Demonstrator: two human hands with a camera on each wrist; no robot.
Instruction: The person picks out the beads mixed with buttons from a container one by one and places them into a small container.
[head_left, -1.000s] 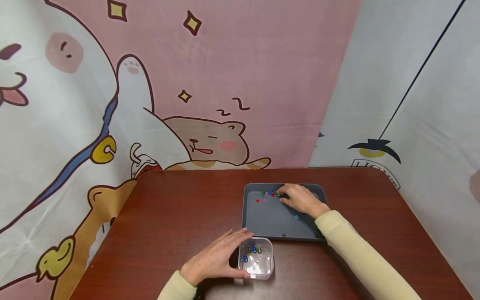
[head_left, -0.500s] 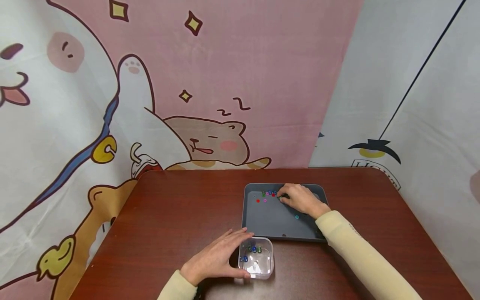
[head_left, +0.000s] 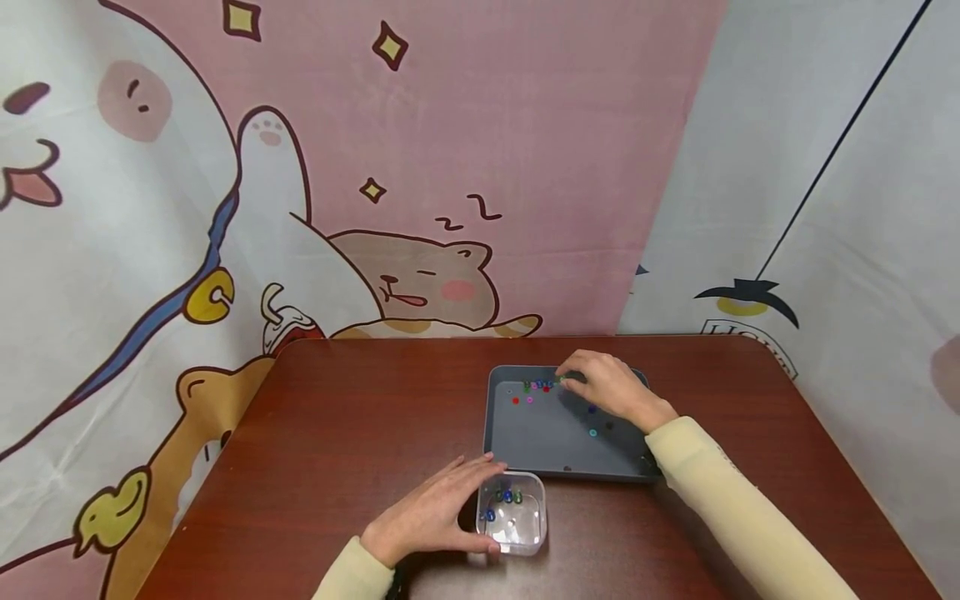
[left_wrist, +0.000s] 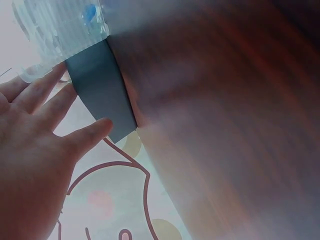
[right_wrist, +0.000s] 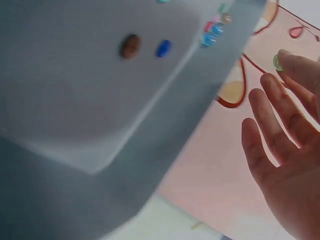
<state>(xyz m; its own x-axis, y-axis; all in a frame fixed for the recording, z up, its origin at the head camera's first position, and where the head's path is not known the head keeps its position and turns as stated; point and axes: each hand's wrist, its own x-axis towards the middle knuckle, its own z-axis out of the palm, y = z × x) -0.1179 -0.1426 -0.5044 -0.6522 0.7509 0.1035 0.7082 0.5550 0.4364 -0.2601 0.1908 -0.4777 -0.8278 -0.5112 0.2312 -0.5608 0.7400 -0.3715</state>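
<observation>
The right hand (head_left: 613, 387) pinches what appears to be a green bead (right_wrist: 277, 63) right of the head view's centre, the clear box (head_left: 529, 533) lying lower left of it, bottom centre, nearer the left hand (head_left: 438, 512).

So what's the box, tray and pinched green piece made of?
The box looks like clear, shiny plastic: a blue piece shows through. The tray seems matte plastic or metal, barely shining. The green piece, glossy and see-through, could be glass or plastic.

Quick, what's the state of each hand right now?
Left hand: open, beside the clear container.
Right hand: closed, pinching a green marble.
</observation>
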